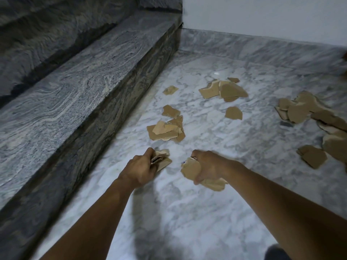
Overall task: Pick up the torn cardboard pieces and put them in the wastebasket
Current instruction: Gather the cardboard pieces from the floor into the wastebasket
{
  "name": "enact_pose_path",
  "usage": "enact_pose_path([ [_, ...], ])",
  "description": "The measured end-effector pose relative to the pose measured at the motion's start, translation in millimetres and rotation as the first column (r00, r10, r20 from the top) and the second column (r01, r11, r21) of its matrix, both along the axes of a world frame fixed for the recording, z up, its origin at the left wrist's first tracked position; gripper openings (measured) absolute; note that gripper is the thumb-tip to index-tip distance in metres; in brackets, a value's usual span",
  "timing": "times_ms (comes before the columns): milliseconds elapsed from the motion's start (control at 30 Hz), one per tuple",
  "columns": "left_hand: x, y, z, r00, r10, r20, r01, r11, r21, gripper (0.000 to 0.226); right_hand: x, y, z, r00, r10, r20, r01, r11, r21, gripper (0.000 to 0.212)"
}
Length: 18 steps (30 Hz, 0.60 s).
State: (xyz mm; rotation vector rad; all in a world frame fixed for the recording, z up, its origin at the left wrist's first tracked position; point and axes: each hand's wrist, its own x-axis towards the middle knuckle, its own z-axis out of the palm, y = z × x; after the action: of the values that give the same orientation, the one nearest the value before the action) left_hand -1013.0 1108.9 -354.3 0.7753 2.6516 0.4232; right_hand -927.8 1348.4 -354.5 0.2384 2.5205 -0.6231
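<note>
Torn brown cardboard pieces lie scattered on the white marble floor (187, 203). My left hand (139, 170) grips a small stack of cardboard pieces (163, 162) low over the floor. My right hand (210, 166) holds another bunch of cardboard pieces (191, 168), some sticking out below the fist. Just beyond my hands sits a small heap (165, 131). A second cluster (223, 90) lies farther back, with a single piece (233, 113) near it. A larger pile (309, 113) stretches along the right edge. No wastebasket is in view.
Grey granite stair steps (78, 91) rise along the left side, their riser bordering the floor. A marble skirting and white wall (262, 15) close the far side. A dark shape (276, 252) shows at the bottom right corner.
</note>
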Motion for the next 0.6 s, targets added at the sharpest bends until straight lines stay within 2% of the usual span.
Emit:
enact_pose_path([
  [133, 5.2, 0.4, 0.2, 0.995, 0.102, 0.022, -0.102, 0.994, 0.027, 0.041, -6.9, 10.6, -0.6, 0.997, -0.072, 0.009, 0.072, 0.997, -0.003, 0.082],
  [233, 2.9, 1.8, 0.3, 0.996, 0.090, 0.008, -0.090, 0.995, -0.033, 0.038, -6.4, 18.7, -2.7, 0.990, -0.139, -0.025, 0.138, 0.990, -0.011, 0.070],
  [400, -8.8, -9.5, -6.1, 0.956, 0.086, 0.280, -0.094, 0.995, 0.015, 0.039, 0.0, 24.0, -4.2, 0.977, -0.211, -0.015, 0.209, 0.975, -0.080, 0.083],
  [467, -17.8, -15.9, -4.0, 0.936, 0.091, 0.340, -0.092, 0.996, -0.013, 0.043, -1.4, 25.1, -4.3, 0.973, -0.231, -0.005, 0.229, 0.967, -0.112, 0.090],
  [600, -39.9, -16.6, 3.5, 0.887, 0.053, 0.458, -0.040, 0.998, -0.038, 0.049, -7.6, 28.5, -7.2, 0.988, -0.147, 0.041, 0.148, 0.988, -0.038, 0.083],
])
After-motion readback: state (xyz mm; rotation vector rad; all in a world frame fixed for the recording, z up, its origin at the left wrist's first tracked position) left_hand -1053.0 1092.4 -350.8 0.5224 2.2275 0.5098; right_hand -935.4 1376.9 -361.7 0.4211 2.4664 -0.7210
